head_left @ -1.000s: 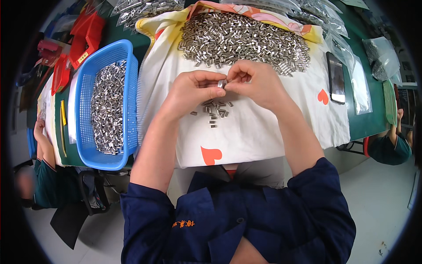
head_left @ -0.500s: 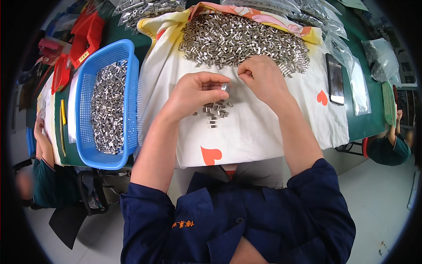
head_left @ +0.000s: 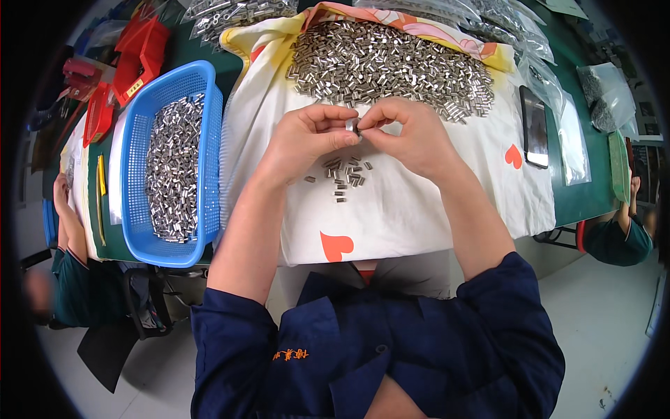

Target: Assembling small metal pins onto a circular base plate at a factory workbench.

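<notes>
surface: green table [head_left: 583, 199] under a white cloth [head_left: 412, 216] with orange hearts and a yellow-pink far edge – pale floor [head_left: 607, 307] at near right
far left: red plastic bins [head_left: 136, 52], a yellow strip [head_left: 102, 176] lying along the table edge
blue basket [head_left: 207, 146]: left of the cloth, rectangular mesh, filled with small metal sleeves
clear bags: one at far left of the cloth top [head_left: 234, 12] with metal parts inside, more along the far right [head_left: 509, 21], flat ones beside the phone [head_left: 571, 143]
loose pile [head_left: 391, 64]: big heap of silver sleeves on the far half of the cloth
small cluster [head_left: 345, 174]: few sleeves on cloth, just near of the hands
left hand [head_left: 307, 136]: thumb and fingertips pinching a small metal piece [head_left: 352, 126]
small metal piece: mid-cloth, held above the cluster between both hands – axis too small to tell
right hand [head_left: 412, 133]: fingers curled, pinching the same piece from the right
phone [head_left: 535, 127]: dark, flat, right edge of cloth
others: seated person at left [head_left: 66, 279], another at right [head_left: 621, 237]
</notes>
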The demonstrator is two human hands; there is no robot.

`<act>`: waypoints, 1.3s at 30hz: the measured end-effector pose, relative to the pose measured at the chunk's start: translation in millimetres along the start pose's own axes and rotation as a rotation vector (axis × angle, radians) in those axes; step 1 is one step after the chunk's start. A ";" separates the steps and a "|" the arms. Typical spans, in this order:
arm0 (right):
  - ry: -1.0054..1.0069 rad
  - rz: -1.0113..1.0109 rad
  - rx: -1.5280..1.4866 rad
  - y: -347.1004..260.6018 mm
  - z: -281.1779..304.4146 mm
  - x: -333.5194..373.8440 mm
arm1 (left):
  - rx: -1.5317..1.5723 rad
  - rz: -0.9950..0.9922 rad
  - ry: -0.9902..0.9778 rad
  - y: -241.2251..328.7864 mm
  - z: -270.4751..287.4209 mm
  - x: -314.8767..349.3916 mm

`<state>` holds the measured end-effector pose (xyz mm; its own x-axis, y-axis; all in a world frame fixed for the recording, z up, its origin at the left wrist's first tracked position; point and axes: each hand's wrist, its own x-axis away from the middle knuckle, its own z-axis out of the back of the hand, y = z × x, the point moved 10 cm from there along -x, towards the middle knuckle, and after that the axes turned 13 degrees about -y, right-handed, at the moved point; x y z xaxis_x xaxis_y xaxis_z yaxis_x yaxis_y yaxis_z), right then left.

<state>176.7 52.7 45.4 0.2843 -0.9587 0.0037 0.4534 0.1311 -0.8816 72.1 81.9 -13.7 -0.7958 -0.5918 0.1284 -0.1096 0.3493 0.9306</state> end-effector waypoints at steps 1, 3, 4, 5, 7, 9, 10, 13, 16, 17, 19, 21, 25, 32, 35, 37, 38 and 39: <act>0.004 0.003 0.042 -0.8 0.1 0.5 | 0.000 0.001 0.000 -1.0 -0.3 -0.3; 0.042 0.065 0.244 -12.0 -0.6 3.0 | -0.046 0.001 0.031 -2.4 0.7 -0.4; 0.081 0.128 0.447 -22.8 -2.5 5.1 | -0.046 0.002 0.031 -3.4 -1.1 -1.0; 0.082 0.127 0.446 -20.7 -4.6 4.3 | -0.121 0.028 0.077 -4.7 1.2 -0.6; 0.134 0.165 0.472 -22.6 -5.0 5.9 | -0.196 0.055 0.122 -3.6 4.1 1.8; 0.102 0.135 0.338 -15.4 0.3 4.8 | -0.153 0.005 0.098 2.9 3.5 2.1; 0.069 0.106 0.204 -9.0 2.2 3.1 | -0.154 0.005 0.099 2.9 4.1 2.1; -0.059 -0.034 0.028 1.6 0.1 -0.9 | -0.094 0.008 0.036 1.0 -2.1 1.6; -0.126 -0.146 -0.001 15.7 -2.6 -2.3 | -0.154 0.067 0.024 -2.8 -4.7 2.2; -0.124 -0.150 0.002 20.9 0.5 -2.4 | -0.130 0.079 -0.008 -5.8 -8.6 1.1; -0.001 -0.113 0.060 22.7 20.5 -3.2 | -0.109 0.087 -0.038 -5.8 -13.4 0.1; 0.082 -0.182 0.161 33.5 30.5 -4.5 | -0.208 0.151 -0.020 -9.0 -12.0 1.8; 0.295 0.042 0.643 11.8 22.9 -4.8 | -0.170 0.124 -0.030 -9.7 -13.2 1.1; 0.266 0.006 0.725 12.6 20.1 -5.0 | -0.146 0.106 -0.020 -9.0 -10.6 -1.3; 0.174 -0.078 0.268 11.4 22.7 -2.6 | -0.072 0.071 0.018 -6.3 -2.7 -0.2; 0.095 -0.060 0.115 2.1 14.6 0.1 | -0.025 0.033 0.034 -2.8 -0.7 0.0; 0.018 -0.042 -0.037 1.5 5.7 -1.2 | -0.024 -0.001 0.036 0.7 -0.1 0.6; 0.017 -0.042 -0.037 2.2 4.8 -1.1 | -0.023 -0.034 0.037 3.8 0.0 0.5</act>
<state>181.4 55.2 45.7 0.2511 -0.9674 0.0329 0.4327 0.0818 -0.8978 71.2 82.9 -10.1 -0.7692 -0.6297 0.1087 -0.1224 0.3122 0.9421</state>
